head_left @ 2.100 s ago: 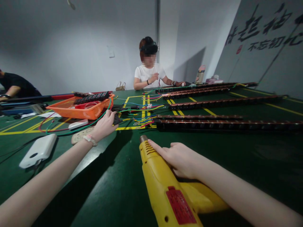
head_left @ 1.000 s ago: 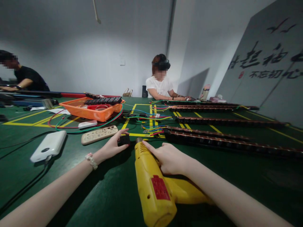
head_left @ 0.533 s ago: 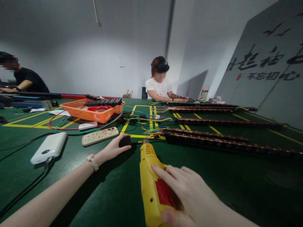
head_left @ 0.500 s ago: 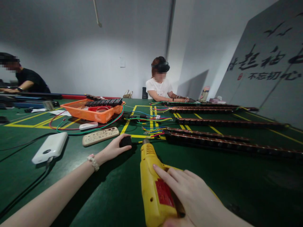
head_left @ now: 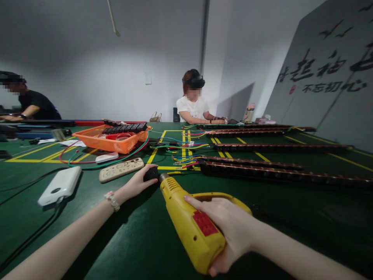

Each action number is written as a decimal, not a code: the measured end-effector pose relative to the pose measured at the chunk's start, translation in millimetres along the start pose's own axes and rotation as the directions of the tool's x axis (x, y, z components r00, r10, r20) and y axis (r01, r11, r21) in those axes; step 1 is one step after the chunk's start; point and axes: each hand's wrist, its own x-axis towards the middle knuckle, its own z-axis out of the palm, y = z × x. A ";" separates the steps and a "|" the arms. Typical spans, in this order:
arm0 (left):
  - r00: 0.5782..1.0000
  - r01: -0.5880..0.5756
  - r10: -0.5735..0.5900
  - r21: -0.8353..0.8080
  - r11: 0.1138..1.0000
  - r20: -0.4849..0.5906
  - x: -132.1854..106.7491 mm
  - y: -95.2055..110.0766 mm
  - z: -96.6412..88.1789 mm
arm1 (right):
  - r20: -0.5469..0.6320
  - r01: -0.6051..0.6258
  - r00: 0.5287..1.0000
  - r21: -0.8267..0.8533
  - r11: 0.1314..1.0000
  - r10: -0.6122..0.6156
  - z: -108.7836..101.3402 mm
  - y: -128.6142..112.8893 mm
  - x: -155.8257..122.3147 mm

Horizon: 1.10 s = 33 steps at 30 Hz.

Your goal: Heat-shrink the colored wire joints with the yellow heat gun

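My right hand [head_left: 230, 229] is wrapped round the handle of a yellow heat gun [head_left: 183, 214] with a red label on its side. The metal nozzle points up and left, close against a small black block [head_left: 150, 175]; I cannot tell whether they touch. My left hand [head_left: 136, 182] pinches that black block between thumb and fingers, low over the green table. Just behind the left hand lies a phone in a patterned beige case [head_left: 121, 170].
An orange basket [head_left: 116, 146] holds black parts and red items. Coloured wires [head_left: 186, 158] lead to long black bars [head_left: 262, 171] on the right. A white power bank [head_left: 60, 186] with a cable lies left. A co-worker [head_left: 194, 105] sits opposite, another person [head_left: 35, 105] at far left.
The heat gun has swung left, its nozzle now beside the black block, and its rear end has moved right with my right hand. My left hand still holds the block.
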 end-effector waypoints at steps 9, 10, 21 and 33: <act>0.998 -0.043 0.046 0.066 0.997 -0.039 -0.3 0.7 -1.4 | 0.040 0.003 0.999 0.020 1.000 -0.004 -10.6 8.9 7.5; 0.998 -0.047 0.050 0.077 0.996 -0.044 -0.4 0.7 -1.5 | 0.038 -0.016 0.999 0.004 1.000 0.016 -10.3 6.4 7.3; 1.000 0.011 -0.009 0.120 0.993 -0.020 -1.7 4.5 -1.2 | 0.083 -0.195 0.976 -0.057 0.979 0.200 -20.6 -14.8 7.9; 0.998 0.015 -0.004 0.153 0.988 -0.070 -0.8 10.5 1.7 | 0.058 -0.311 0.947 -0.086 0.946 0.317 -55.2 2.9 -16.0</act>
